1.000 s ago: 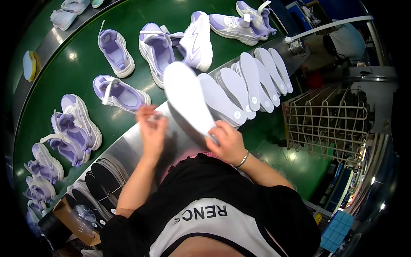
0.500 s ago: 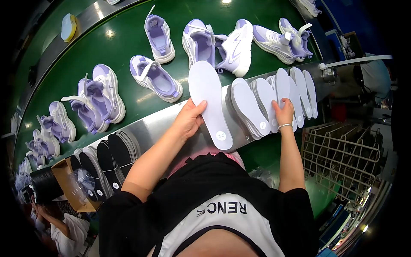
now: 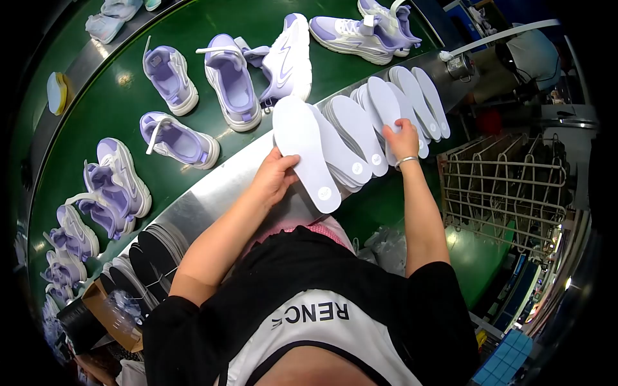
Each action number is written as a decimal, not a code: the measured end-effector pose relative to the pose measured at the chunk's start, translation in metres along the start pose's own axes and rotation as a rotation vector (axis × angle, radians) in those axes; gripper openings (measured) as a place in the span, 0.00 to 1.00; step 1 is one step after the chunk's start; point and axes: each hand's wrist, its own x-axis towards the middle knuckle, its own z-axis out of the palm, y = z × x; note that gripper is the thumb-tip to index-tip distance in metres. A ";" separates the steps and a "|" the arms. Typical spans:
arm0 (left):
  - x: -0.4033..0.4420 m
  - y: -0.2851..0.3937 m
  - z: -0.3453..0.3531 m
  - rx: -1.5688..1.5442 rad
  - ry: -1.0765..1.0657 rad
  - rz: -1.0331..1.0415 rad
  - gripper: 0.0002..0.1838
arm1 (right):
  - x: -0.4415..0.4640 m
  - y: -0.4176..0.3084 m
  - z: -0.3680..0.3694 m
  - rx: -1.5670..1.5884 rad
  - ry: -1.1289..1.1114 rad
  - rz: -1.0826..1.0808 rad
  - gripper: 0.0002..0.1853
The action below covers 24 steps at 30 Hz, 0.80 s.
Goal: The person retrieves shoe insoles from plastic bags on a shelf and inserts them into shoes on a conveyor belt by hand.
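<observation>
A pale lavender-white insole (image 3: 301,145) with a round white sticker at its heel is pinched in my left hand (image 3: 275,176), thumb on top. It is held over the metal ledge, partly covering a stack of like insoles (image 3: 341,154). My right hand (image 3: 403,139) has its fingers closed on the lower part of another insole (image 3: 383,100), which tilts up among the stacks. Between my hands lies one more stack of insoles (image 3: 358,128). Beyond my right hand, further insoles (image 3: 413,96) lean in a row.
Purple-and-white sneakers (image 3: 232,83) stand along the green conveyor (image 3: 129,96) ahead. Black and grey insoles (image 3: 154,254) and a cardboard box (image 3: 106,309) are at lower left. A wire rack (image 3: 502,193) stands at right, and a person (image 3: 531,58) is behind it.
The view has turned, so the sneakers appear further left. The left hand still holds its insole, now overlapping the nearest stack. The right hand's insole looks more raised from its stack.
</observation>
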 end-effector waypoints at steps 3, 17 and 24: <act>0.007 -0.005 0.018 0.124 0.014 0.001 0.19 | -0.003 0.004 -0.010 0.147 0.041 -0.022 0.22; 0.129 -0.047 0.141 0.790 -0.120 0.026 0.33 | 0.033 0.047 -0.038 -0.168 0.270 -0.052 0.18; 0.039 -0.012 0.040 0.718 0.010 0.483 0.14 | -0.041 -0.034 -0.002 0.206 -0.270 -0.559 0.18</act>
